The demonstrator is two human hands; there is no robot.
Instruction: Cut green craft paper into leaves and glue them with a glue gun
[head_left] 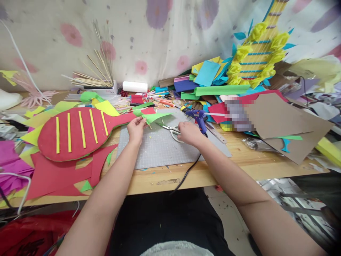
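Observation:
My left hand (136, 131) is closed in a pinch on a thin green piece (157, 117), paper or felt, whose pointed end reaches to the right. A short pale strip pokes out by the fingertips. My right hand (189, 133) has its fingers curled round the white handle of a pair of scissors (168, 128). The blades point left toward the green piece, slightly apart from it. Both hands are over a grey cutting mat (160, 154). A blue glue gun (198, 117) lies just beyond my right hand. Left of my left hand rests a red guitar-like shape (76, 137) with yellow strips.
A metal ruler (216, 134) lies on the mat's right side. Red offcuts (60, 174) cover the table's left front. Thin sticks (103, 71) stand at the back, near a white roll (135, 87). A yellow flowered guitar shape (257, 58) leans back right. Brown board (290, 121) lies right.

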